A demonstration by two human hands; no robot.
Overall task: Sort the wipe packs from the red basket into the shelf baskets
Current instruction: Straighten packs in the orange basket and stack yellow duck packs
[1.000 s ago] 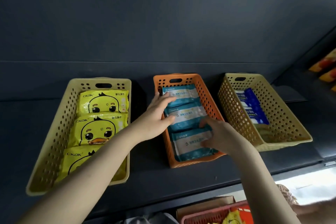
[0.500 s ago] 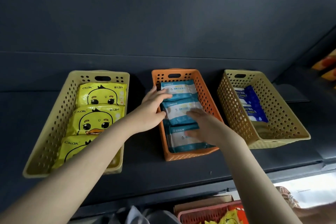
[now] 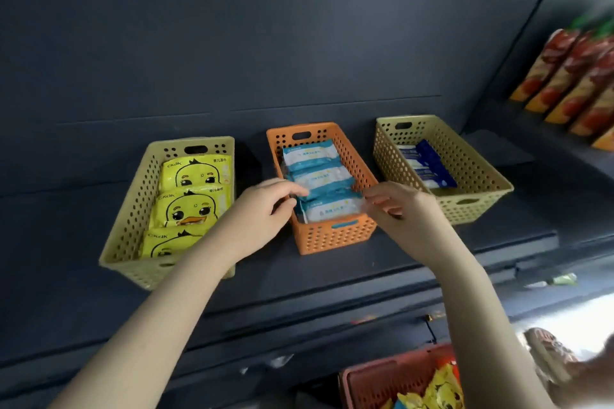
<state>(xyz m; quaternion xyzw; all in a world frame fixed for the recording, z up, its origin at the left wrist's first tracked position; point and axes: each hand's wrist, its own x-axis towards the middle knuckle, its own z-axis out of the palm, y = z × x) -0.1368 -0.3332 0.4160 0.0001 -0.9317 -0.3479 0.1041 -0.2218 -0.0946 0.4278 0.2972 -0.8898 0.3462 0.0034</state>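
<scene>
The left hand (image 3: 262, 209) hovers at the left wall of the orange basket (image 3: 332, 236) with its fingers curled. Its forefinger tip and thumb meet the left ends of the 2 nearer teal wipe packs (image 3: 324, 178); I cannot tell whether they grip or only touch. The right hand (image 3: 398, 206) is at the basket's right wall, fingers loosely curled and blurred. Its fingertips are at the right end of the front teal pack (image 3: 332, 209); I cannot tell whether it holds that pack.

3 teal packs lie in the orange basket in an overlapping row from back to front. The basket stands in the middle of a dark shelf (image 3: 365, 262).

To its left, apart from it, stands a pale yellow basket (image 3: 133, 209) with 3 yellow duck packs (image 3: 196, 173), also overlapped front to back. To its right stands another pale yellow basket (image 3: 471, 169), with dark blue packs (image 3: 428, 166) lying toward its back end.

Below the shelf's front edge, at the bottom of the view, part of the red basket (image 3: 382, 375) shows, with yellow packs (image 3: 442, 388) inside. On a side shelf far right stands a row of red and orange cartons (image 3: 571, 76).
</scene>
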